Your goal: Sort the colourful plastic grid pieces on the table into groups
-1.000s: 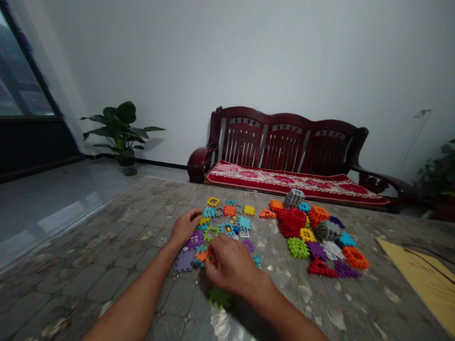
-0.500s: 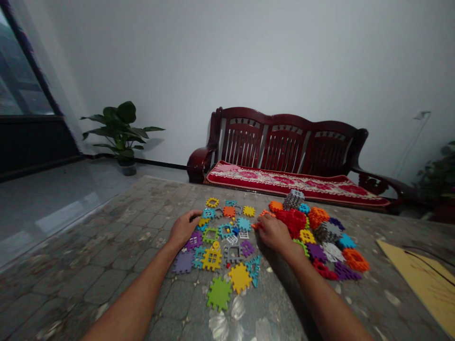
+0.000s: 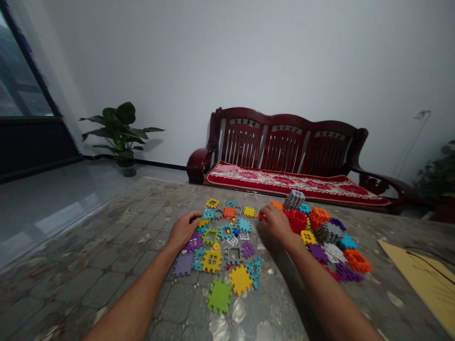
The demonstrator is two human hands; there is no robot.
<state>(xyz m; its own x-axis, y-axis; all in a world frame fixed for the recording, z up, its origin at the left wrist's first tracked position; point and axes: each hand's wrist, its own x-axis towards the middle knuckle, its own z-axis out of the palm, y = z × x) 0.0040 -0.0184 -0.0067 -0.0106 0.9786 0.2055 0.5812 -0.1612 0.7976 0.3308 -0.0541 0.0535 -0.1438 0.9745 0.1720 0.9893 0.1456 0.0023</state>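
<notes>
Flat interlocking plastic tiles in many colours lie spread on the table (image 3: 117, 246). My left hand (image 3: 184, 228) rests on the left edge of the spread, fingers curled over a purple tile (image 3: 194, 242) and a yellow one. My right hand (image 3: 274, 225) is closed on an orange tile (image 3: 262, 216) at the near left side of a heap of stacked tiles (image 3: 322, 232). A green tile (image 3: 219, 296), a yellow tile (image 3: 240, 278) and a yellow window tile (image 3: 212, 259) lie nearest me.
A yellow envelope (image 3: 424, 277) with a dark cable across it lies at the table's right edge. Behind the table stands a dark wooden bench (image 3: 284, 142) with a red cushion. A potted plant (image 3: 121, 130) is on the floor at left, another at far right.
My right hand moved from the near middle of the spread to the right, up to the heap, and closed on an orange tile. My left hand stayed put.
</notes>
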